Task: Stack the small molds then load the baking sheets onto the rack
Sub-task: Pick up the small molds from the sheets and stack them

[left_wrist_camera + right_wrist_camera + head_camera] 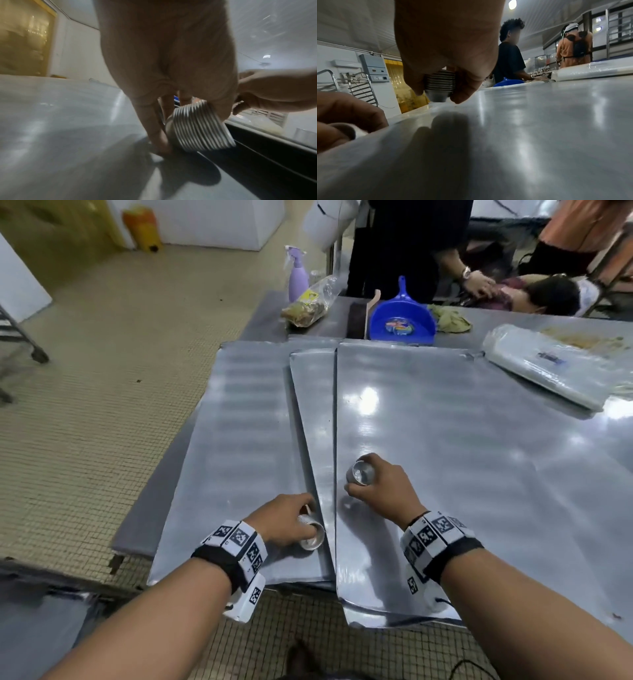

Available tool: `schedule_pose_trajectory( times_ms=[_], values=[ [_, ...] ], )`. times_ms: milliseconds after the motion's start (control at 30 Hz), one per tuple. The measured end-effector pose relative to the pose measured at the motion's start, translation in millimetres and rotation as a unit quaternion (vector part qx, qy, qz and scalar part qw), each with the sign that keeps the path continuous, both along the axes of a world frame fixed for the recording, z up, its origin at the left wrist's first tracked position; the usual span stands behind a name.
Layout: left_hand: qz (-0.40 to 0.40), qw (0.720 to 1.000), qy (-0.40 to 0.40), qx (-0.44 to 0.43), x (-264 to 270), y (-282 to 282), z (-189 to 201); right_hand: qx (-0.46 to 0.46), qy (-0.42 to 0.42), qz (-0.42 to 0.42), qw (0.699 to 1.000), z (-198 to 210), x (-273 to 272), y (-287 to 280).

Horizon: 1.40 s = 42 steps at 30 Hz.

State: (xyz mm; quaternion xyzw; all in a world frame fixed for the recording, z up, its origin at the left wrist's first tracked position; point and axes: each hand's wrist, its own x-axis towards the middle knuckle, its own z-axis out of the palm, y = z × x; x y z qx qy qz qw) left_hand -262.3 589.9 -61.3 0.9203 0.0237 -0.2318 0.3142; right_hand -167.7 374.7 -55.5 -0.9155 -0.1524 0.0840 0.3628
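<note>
Steel bench with three overlapped baking sheets | our left hand grips one mold stack, lower centre | right hand grips another | step: stacking molds | next: nest the stacks, rims aligned

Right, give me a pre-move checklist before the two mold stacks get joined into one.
1. Left hand grips its stack of molds: ok.
2. Right hand grips the second stack: ok.
3. Second stack upright, opening up: ok.
4. Left stack upright: not ok, it lies tilted on its side, opening toward the camera.
5. Loose molds left on the baking sheets: ok, none visible.
6. Rack free to take sheets: cannot tell, only part of it shows.
</note>
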Motion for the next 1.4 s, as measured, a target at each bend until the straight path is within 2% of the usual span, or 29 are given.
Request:
schedule_pose_trajectory(
  times_ms=[133,200,400,533,700,800,867,933,1067,1200,1400],
  values=[
    [0.037,0.999,-0.006,-0.006,2.9,8.9,-1.2,-0.007,0.011,0.006,1.000,-6.6,-5.2,-10.3],
    [0.080,0.996,-0.007,-0.040,4.0,12.9,-2.6,-0.005,0.015,0.008,1.000,-4.7,-6.2,-14.3],
    [0.214,0.967,-0.043,-0.130,-2.2,12.2,-5.4,0.009,0.012,0.029,0.999,4.3,-7.2,-9.5],
    [0.234,0.961,-0.084,-0.118,-12.7,11.8,-10.5,-0.014,0.027,0.042,0.999,1.6,-7.2,-7.6],
    [0.206,0.972,-0.090,-0.070,-14.5,13.1,-6.8,-0.041,0.046,0.058,0.996,-2.0,-8.0,-6.9],
    [0.104,0.992,-0.053,0.043,-12.8,10.5,-6.8,-0.033,0.051,0.054,0.997,-4.0,-7.4,-7.3],
    [0.072,0.992,-0.034,0.094,-10.5,7.3,-6.7,-0.020,0.054,0.054,0.997,-2.8,-6.3,-9.9],
    [0.090,0.990,-0.037,0.104,-7.4,5.3,-3.0,-0.010,0.054,0.051,0.997,-2.3,-5.6,-16.2],
    [0.142,0.980,-0.097,0.096,3.0,-8.1,23.5,0.018,0.051,0.032,0.998,7.3,-4.4,-45.1],
    [0.120,0.981,-0.137,0.072,21.5,-59.3,56.4,0.042,0.043,0.005,0.998,24.0,-6.6,-97.8],
    [0.024,0.986,-0.162,0.039,52.7,-193.4,75.4,0.057,0.024,-0.056,0.996,43.9,-15.0,-212.5]
  ],
)
